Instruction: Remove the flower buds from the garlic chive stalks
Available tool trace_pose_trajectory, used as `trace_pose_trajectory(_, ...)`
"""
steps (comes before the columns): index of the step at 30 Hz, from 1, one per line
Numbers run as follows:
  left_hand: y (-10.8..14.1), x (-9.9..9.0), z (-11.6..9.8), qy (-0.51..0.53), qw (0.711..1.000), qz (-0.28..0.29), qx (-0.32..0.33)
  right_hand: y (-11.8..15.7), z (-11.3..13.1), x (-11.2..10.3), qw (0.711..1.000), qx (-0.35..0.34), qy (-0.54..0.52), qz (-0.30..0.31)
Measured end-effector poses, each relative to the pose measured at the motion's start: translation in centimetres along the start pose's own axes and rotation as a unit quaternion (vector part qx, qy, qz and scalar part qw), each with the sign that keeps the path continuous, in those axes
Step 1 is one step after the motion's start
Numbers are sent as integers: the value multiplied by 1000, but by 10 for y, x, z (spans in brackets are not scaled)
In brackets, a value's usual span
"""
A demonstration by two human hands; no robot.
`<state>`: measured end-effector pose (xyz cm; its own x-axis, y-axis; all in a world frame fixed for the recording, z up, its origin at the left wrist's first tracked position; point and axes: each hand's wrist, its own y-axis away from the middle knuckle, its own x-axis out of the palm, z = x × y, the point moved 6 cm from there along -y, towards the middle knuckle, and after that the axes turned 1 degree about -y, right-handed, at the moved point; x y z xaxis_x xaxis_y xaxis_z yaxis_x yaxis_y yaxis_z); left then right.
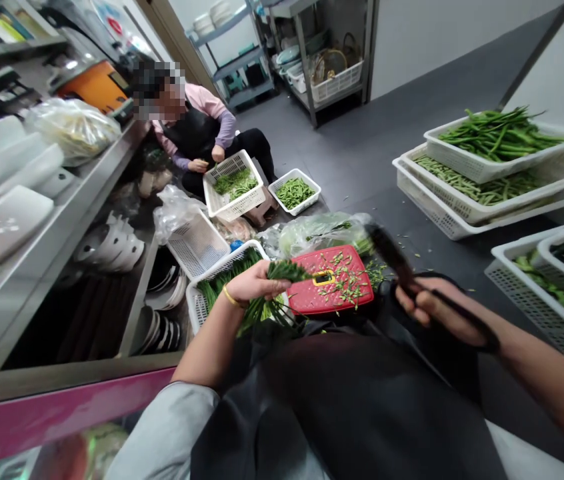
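My left hand [256,283] is closed around a bunch of long green stems [286,270], whose cut ends point right over the edge of a red lid [307,293]. Small green clippings lie scattered on that lid around its yellow and black handle. To the right, my right hand [427,303] grips dark scissors [395,257], blurred by motion, with the blades pointing up and left. Under my left hand, a white basket [193,310] holds more long green stems.
A person [202,127] sits ahead, hands at a white basket [235,210] of greens. A small basket of pods [295,192] stands beside it. Stacked vegetable baskets [455,230] are at right, a metal counter [87,180] with dishes at left.
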<state>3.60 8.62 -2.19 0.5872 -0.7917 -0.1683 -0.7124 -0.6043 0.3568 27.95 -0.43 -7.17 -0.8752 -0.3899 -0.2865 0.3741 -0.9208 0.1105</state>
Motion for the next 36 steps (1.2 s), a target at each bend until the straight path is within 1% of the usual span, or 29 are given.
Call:
trace_pose_trajectory(2, 7, -11, -7, 24, 994, -89, 51, -8, -10, 13, 995, -4, 64, 70)
trace_pose_trajectory(3, 10, -15, -10, 41, 988, -130, 74, -18, -17, 19, 990, 7, 105, 90)
trace_pose_trajectory(4, 12, -16, -13, 58, 981, -163, 91, -32, -25, 22, 983, 32, 155, 91)
trace_pose_trajectory(6, 13, -14, -17, 86, 969, -204, 105, -63, -44, 22, 955, 119, 265, 51)
trace_pose_trajectory(8, 14, -9, -18, 106, 964, -224, 102, -91, -62, 22, 915, 198, 351, 13)
trace_pose_trajectory(9, 15, -7, -18, 118, 961, -231, 99, -102, -70, 26, 901, 219, 375, 7)
trace_pose_trajectory(10, 16, -4, -17, 130, 958, -236, 96, -111, -78, 32, 894, 226, 387, 9)
trace_pose_trajectory(13, 20, 0, -13, 155, 953, -244, 91, -128, -95, 55, 898, 204, 389, 32)
trace_pose_trajectory(15, 23, 1, -10, 158, 952, -246, 87, -132, -95, 62, 901, 183, 390, 38)
trace_pose_trajectory(17, 25, 1, -7, 158, 952, -250, 83, -132, -78, 57, 905, 159, 393, 30)
trace_pose_trajectory(18, 25, 1, -6, 158, 952, -251, 81, -131, -60, 49, 911, 135, 390, 7)
trace_pose_trajectory(19, 25, 1, -6, 155, 952, -250, 80, -128, -36, 39, 921, 90, 378, -36)
trace_pose_trajectory(20, 25, 2, -6, 151, 954, -248, 79, -123, -5, 28, 928, 27, 361, -90)
trace_pose_trajectory(21, 23, 3, -6, 146, 956, -242, 77, -114, 30, 17, 928, -66, 329, -163)
trace_pose_trajectory(22, 22, 5, -6, 144, 958, -236, 76, -101, 66, 8, 912, -169, 297, -225)
trace_pose_trajectory(23, 20, 6, -6, 143, 960, -231, 74, -88, 97, 5, 888, -253, 284, -257)
trace_pose_trajectory(24, 18, 8, -7, 142, 961, -226, 71, -78, 122, 5, 863, -321, 282, -270)
trace_pose_trajectory(25, 17, 9, -7, 141, 963, -221, 70, -71, 141, 8, 842, -367, 293, -265)
trace_pose_trajectory(26, 16, 11, -7, 139, 964, -217, 69, -67, 154, 13, 827, -396, 311, -251)
trace_pose_trajectory(28, 15, 13, -8, 139, 966, -206, 70, -68, 163, 22, 807, -419, 349, -227)
trace_pose_trajectory(30, 15, 16, -8, 149, 968, -186, 73, -73, 159, 27, 794, -417, 381, -225)
trace_pose_trajectory(33, 18, 20, -6, 180, 968, -157, 81, -75, 149, 27, 768, -420, 418, -242)
trace_pose_trajectory(36, 20, 20, -4, 218, 959, -153, 97, -72, 146, 29, 752, -440, 440, -220)
